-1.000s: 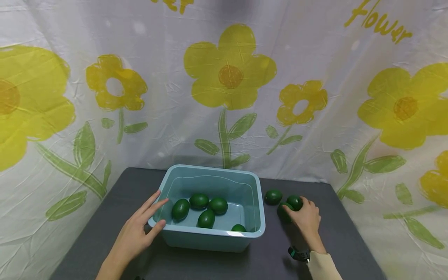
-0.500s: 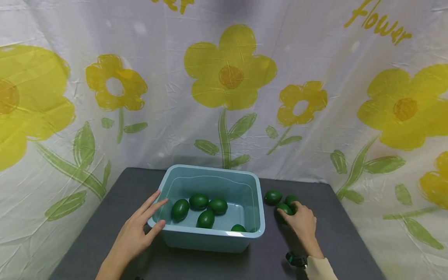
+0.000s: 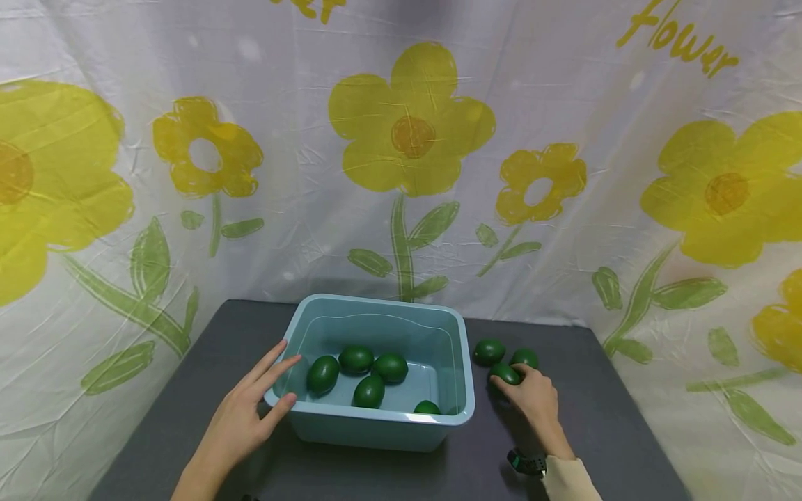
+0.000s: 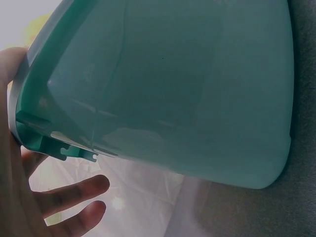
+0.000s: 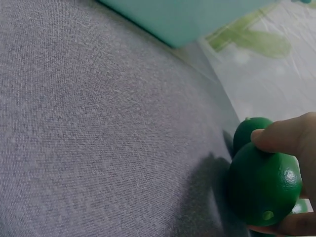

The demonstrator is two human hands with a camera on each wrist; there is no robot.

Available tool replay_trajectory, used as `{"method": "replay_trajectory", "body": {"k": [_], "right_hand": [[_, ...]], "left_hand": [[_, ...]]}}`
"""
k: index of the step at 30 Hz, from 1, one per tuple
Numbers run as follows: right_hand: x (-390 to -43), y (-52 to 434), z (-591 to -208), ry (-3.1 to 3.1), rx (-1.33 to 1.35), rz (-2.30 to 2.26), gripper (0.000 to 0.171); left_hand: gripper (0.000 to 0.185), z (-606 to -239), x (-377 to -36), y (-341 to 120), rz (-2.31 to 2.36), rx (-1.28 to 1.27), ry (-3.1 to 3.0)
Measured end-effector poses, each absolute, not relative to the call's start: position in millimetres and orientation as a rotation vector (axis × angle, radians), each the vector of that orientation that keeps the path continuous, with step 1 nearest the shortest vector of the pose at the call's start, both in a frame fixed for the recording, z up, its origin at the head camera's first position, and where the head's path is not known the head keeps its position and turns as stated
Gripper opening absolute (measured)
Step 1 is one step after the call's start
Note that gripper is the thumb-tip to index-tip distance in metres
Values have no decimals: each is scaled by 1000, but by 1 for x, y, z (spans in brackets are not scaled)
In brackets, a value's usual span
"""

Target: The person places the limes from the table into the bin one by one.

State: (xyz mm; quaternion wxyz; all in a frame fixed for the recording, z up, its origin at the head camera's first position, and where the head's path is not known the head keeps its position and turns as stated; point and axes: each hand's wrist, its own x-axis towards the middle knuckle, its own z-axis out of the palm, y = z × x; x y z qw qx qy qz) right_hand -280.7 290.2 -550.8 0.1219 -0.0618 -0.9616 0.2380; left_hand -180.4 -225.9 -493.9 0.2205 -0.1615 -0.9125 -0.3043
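My right hand [image 3: 532, 398] pinches a glossy dark green lime [image 3: 505, 374] between thumb and fingers, close over the table. In the right wrist view, the thumb lies on top of this lime [image 5: 261, 187], and another lime [image 5: 245, 132] shows behind it. Two more limes, one at the back [image 3: 489, 353] and one beside the fingertips [image 3: 525, 358], lie right of a light blue plastic bin [image 3: 382, 428]. Several limes [image 3: 322, 376] sit inside the bin. My left hand [image 3: 241, 410] rests at the bin's left rim, its fingers spread and fairly straight.
The bin stands on a dark grey cloth-covered table [image 3: 601, 417]. A white curtain [image 3: 282, 229] printed with yellow flowers hangs behind and at both sides. On the right wrist sits a black strap [image 3: 526, 463].
My right hand has moved left, from the right-hand lime to the front one, which has shifted slightly left toward the bin. The left hand and the bin stay in place.
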Motion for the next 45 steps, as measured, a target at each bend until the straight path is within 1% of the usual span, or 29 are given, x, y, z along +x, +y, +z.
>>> {"method": "replay_trajectory", "body": {"k": [8,21,28,40,45], "right_hand": [[-278,293,-546,-2758,-218,778,62],[-274,290,-520,-2553,-357,1138,69],[-271,288,-499,-2484,-369,1364,73],[-270,273,-472,-2405,-340,1500,71],[-271,265,-467,-2380,-317,1501,67]], "left_hand": [[54,-492,-181,-226,-843,-454,-2513],[57,-491,-181,-225,-846,-453,-2525],[56,-491,-182,-225,-843,-450,-2527],[56,-493,-180,-225,-861,-446,-2543],[55,-493,-180,-226,-855,-450,-2532]]}}
